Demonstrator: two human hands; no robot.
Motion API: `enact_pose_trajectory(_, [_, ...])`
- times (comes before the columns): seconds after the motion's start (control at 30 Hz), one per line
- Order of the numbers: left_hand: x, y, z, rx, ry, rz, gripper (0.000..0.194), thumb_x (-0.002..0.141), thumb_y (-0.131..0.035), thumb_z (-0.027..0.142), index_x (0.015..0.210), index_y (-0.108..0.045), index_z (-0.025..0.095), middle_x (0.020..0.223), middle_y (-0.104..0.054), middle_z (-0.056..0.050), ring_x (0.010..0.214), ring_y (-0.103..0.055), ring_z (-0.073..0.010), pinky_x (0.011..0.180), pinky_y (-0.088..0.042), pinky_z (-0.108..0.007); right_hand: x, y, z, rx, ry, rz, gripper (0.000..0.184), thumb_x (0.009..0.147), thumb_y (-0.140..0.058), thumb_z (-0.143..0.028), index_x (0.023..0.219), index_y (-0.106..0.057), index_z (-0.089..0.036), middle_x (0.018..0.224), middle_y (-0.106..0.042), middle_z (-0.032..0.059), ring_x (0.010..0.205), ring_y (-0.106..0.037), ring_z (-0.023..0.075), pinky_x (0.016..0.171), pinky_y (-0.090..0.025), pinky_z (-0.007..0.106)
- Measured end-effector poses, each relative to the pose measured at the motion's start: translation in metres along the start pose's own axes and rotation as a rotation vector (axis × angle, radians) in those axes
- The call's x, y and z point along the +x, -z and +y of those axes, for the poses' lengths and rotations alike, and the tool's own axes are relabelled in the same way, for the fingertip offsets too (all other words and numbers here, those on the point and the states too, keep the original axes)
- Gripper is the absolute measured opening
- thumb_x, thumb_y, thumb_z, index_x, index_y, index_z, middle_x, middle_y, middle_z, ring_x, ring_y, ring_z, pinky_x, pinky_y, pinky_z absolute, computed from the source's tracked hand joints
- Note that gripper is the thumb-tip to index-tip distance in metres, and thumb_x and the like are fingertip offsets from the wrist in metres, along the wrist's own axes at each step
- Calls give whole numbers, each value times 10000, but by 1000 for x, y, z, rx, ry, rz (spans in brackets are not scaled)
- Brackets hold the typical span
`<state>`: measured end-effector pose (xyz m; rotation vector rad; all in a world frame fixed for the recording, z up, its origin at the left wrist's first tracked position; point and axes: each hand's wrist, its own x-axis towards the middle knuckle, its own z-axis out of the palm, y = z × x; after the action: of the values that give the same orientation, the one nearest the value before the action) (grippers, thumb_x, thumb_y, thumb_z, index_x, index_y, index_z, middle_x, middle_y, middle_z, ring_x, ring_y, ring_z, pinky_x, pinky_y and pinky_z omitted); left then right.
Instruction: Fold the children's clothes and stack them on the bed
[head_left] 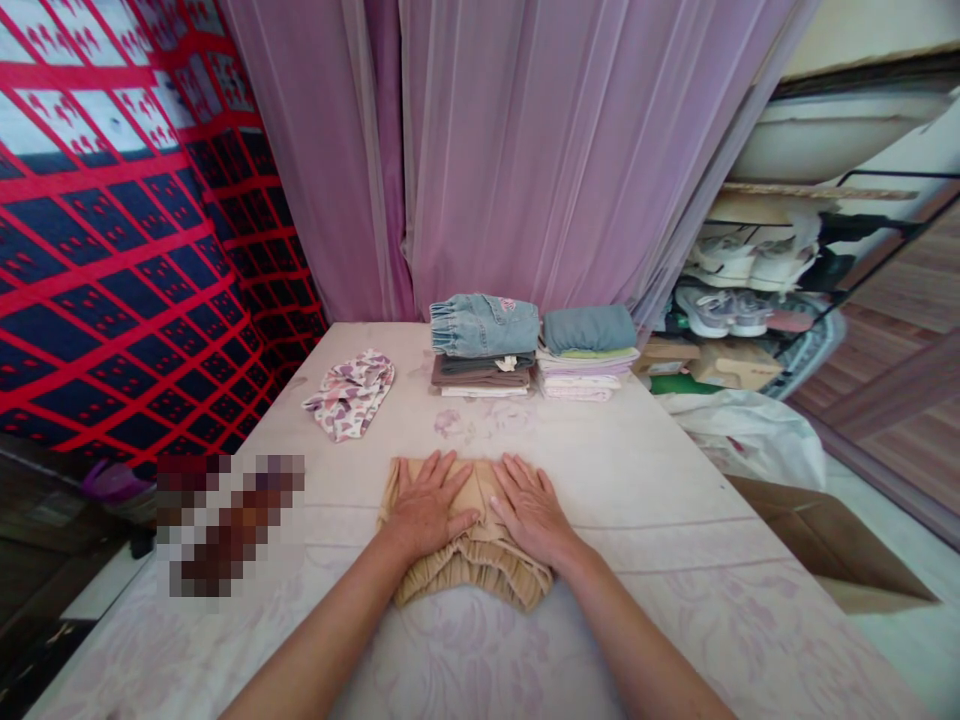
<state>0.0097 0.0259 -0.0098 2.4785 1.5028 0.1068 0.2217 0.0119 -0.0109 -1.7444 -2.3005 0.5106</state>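
Tan pants (480,575) with a gathered elastic waistband lie folded on the table, the waistband toward me. My left hand (429,508) rests flat on their left half, fingers spread. Flat on the right half lies my right hand (531,512), its fingers stretched away from me. Neither hand grips the cloth; both press on its top. Parts of the pants are hidden under my palms. Beyond them stands a stack of folded clothes topped by light blue jeans (484,326). Beside it is a second stack with a grey-blue folded garment (589,329) on top.
A crumpled patterned cloth (352,393) lies at the table's back left. Purple curtains (525,150) hang behind the table (660,480). To the right are a rack with shoes (724,308) and an open cardboard box (825,535). A blurred-out patch covers part of the left edge.
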Motion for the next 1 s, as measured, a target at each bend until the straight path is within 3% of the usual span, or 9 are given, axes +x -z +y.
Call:
enact_pose_trajectory(0.2, [1,1,2,12,10,-17,708,837,-443,648,1450,-306,322,1551,-218,-102,1408,-173,-368,1031,35,-719,-5,3,8,101,-64,185,539,961,-229,-401,1462,-299,-214,1526,-282,82,1415,-206,215,1131,-132,525])
enact_pose_trajectory(0.37, [-1,6,5,12,15,-8,695,848,-412,653,1445,-324,308,1548,-228,-108,1408,-180,-362,1046,13,-704,-11,-1,-5,50,17,-7,537,951,-286,-444,1420,-392,-207,1513,-311,91,1410,-221,235,1131,-140,520])
enact_pose_trajectory(0.5, [-3,4,3,12,8,18,696,851,-406,655,1448,-313,310,1550,-221,-108,1411,-175,-350,1057,10,-687,-20,9,-4,64,60,22,501,957,-279,-406,1367,-474,-194,1488,-359,107,1384,-286,237,1108,-241,486])
enact_pose_trajectory(0.6, [-3,2,4,7,2,18,687,857,-397,646,1449,-310,306,1550,-221,-106,1416,-166,-345,1055,13,-690,-23,17,-18,-12,85,147,455,947,-312,-359,1322,-525,-213,1474,-384,101,1380,-290,253,1114,-202,517])
enact_pose_trajectory(0.7, [-1,6,5,-22,13,-3,702,861,-412,601,1467,-271,275,1552,-209,-99,1423,-149,-337,1064,14,-686,-19,14,-44,-61,141,176,487,945,-308,-337,1400,-425,-208,1503,-334,84,1402,-237,240,1133,-138,510])
enact_pose_trajectory(0.8, [1,15,-3,-152,50,-64,688,879,-396,501,1479,-245,200,1538,-245,-105,1425,-177,-289,1123,-47,-597,-14,2,-62,-70,139,81,529,946,-308,-370,1432,-371,-169,1499,-338,98,1396,-251,243,1138,-121,498])
enact_pose_trajectory(0.87, [-1,23,-16,-305,47,-65,600,898,-348,410,1450,-323,177,1508,-325,-94,1402,-265,-233,1152,-155,-480,-13,-7,-64,-80,120,39,536,948,-300,-400,1422,-389,-166,1497,-342,100,1396,-250,246,1140,-102,497])
enact_pose_trajectory(0.93, [-7,30,-33,-428,79,38,523,892,-341,334,1385,-436,186,1463,-414,-70,1358,-358,-192,1133,-258,-384,-13,-13,-62,-96,122,30,536,949,-291,-421,1416,-401,-182,1507,-321,93,1406,-225,242,1143,-78,493])
enact_pose_trajectory(1.0, [-16,34,-51,-479,257,171,487,872,-382,318,1325,-499,183,1414,-482,-75,1299,-441,-195,1088,-334,-348,-13,-15,-59,-109,127,29,535,950,-283,-430,1416,-402,-196,1511,-313,92,1408,-220,241,1141,-70,497])
